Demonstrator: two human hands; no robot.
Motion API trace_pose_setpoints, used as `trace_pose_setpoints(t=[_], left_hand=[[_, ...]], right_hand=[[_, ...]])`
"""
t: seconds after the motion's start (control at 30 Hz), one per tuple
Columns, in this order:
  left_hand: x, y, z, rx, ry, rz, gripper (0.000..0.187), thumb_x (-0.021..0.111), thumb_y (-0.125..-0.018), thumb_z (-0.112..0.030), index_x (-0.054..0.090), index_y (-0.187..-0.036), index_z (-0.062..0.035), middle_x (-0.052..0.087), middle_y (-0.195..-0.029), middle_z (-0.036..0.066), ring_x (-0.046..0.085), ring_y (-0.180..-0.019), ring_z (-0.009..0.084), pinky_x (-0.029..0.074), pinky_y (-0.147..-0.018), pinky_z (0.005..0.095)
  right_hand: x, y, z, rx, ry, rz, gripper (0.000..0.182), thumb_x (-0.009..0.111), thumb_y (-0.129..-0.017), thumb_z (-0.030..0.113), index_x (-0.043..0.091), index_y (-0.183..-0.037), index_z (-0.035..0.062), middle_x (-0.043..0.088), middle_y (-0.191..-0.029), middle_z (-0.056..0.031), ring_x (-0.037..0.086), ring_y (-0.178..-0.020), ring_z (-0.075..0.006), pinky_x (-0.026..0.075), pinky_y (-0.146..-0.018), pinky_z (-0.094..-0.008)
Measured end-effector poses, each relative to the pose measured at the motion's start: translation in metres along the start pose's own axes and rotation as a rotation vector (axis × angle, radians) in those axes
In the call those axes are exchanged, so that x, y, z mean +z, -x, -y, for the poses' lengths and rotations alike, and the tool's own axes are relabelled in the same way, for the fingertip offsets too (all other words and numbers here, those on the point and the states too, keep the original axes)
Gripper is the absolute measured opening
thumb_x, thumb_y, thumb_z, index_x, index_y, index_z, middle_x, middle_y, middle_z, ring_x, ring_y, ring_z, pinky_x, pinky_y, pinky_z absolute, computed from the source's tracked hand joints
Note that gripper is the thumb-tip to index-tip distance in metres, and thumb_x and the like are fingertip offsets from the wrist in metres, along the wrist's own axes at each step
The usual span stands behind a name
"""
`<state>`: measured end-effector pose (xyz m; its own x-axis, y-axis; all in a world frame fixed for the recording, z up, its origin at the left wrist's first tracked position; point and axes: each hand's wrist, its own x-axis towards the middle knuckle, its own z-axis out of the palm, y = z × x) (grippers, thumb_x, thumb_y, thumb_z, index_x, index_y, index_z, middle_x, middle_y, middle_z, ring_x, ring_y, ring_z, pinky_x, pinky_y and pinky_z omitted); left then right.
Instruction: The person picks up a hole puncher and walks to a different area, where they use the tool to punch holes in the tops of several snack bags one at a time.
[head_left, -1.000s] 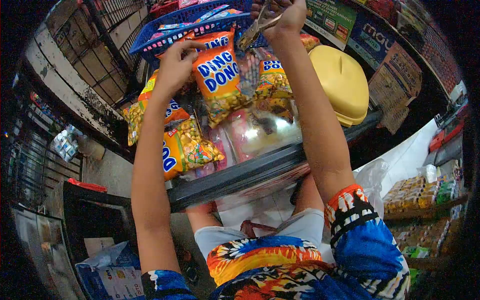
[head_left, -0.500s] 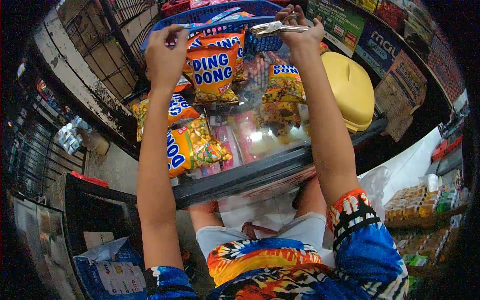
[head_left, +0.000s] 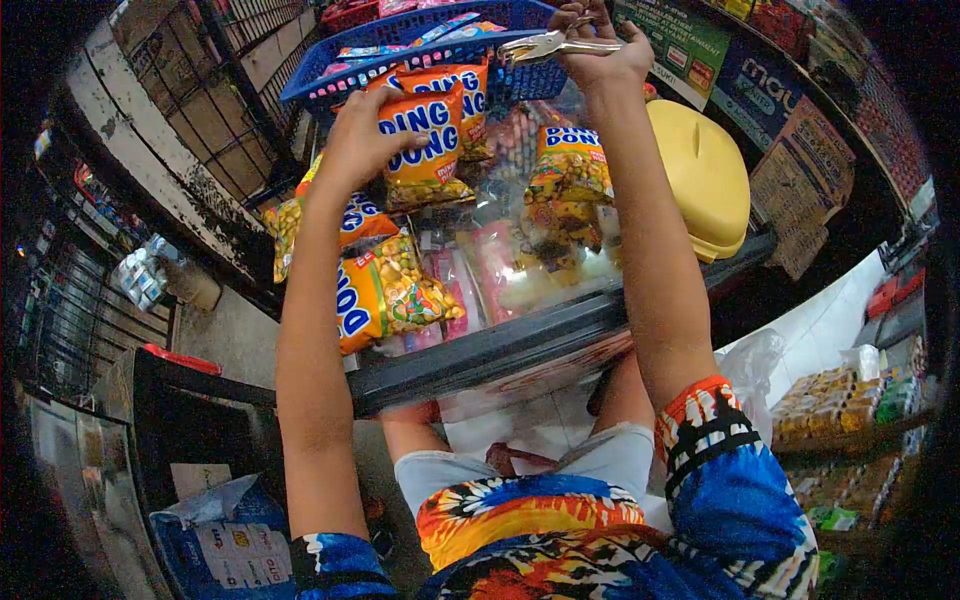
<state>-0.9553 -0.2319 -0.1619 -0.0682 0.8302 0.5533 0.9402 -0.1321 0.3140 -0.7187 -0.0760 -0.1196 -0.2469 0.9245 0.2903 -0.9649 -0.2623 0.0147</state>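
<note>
Orange Ding Dong snack packets lie on a glass counter. My left hand (head_left: pixel 368 138) is over the left side of an upright packet (head_left: pixel 428 150), its fingers curled across the front. More packets lie below it, one (head_left: pixel 395 290) near the counter's front edge, and another packet (head_left: pixel 570 165) is near my right forearm. My right hand (head_left: pixel 606 45) is closed on a silver metal tool (head_left: pixel 548 47) like a pair of pliers or a hole punch, its jaws pointing left over the blue basket.
A blue plastic basket (head_left: pixel 330 85) with blue and pink packets stands at the back. To the right sits a yellow lidded container (head_left: pixel 697 180). The counter's dark front edge (head_left: pixel 480 345) runs before me. Metal bars are at the left, posters at the right.
My left hand has moved down and right from the basket's edge onto the upright packet. My right hand has shifted slightly up, with the metal tool still in it.
</note>
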Motion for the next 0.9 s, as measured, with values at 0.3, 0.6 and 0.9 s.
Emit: trace_pose_setpoints(t=[0.3, 0.6, 0.9], left_hand=[[0.029, 0.008, -0.069, 0.357, -0.158, -0.332, 0.029, 0.065, -0.072, -0.012, 0.062, -0.100, -0.0052, 0.056, -0.099, 0.015, 0.053, -0.096, 0.0329, 0.045, -0.082, 0.0410], [0.101, -0.057, -0.122, -0.100, 0.228, 0.569, 0.045, 0.059, -0.083, -0.040, 0.056, -0.114, -0.0074, 0.061, -0.106, 0.015, 0.058, -0.094, 0.0267, 0.044, -0.081, 0.0387], [0.250, -0.117, -0.077, 1.026, -0.089, 0.240, 0.052, 0.057, -0.080, -0.009, 0.037, -0.129, -0.0093, 0.059, -0.106, 0.011, 0.057, -0.097, 0.0219, 0.048, -0.081, 0.0306]], right_hand=[[-0.007, -0.008, 0.020, -0.013, -0.035, 0.020, 0.047, 0.034, -0.089, 0.037, 0.057, -0.088, -0.0041, 0.059, -0.080, -0.0210, 0.055, -0.069, -0.0310, 0.047, -0.062, -0.0453], [0.008, 0.011, 0.026, 0.014, -0.153, 0.027, 0.042, 0.031, -0.083, 0.034, 0.053, -0.083, -0.0024, 0.052, -0.080, -0.0183, 0.048, -0.070, -0.0259, 0.042, -0.060, -0.0383], [0.006, 0.010, 0.019, -0.015, -0.088, -0.060, 0.036, 0.032, -0.082, 0.029, 0.053, -0.083, -0.0004, 0.055, -0.078, -0.0174, 0.052, -0.069, -0.0289, 0.044, -0.059, -0.0438]])
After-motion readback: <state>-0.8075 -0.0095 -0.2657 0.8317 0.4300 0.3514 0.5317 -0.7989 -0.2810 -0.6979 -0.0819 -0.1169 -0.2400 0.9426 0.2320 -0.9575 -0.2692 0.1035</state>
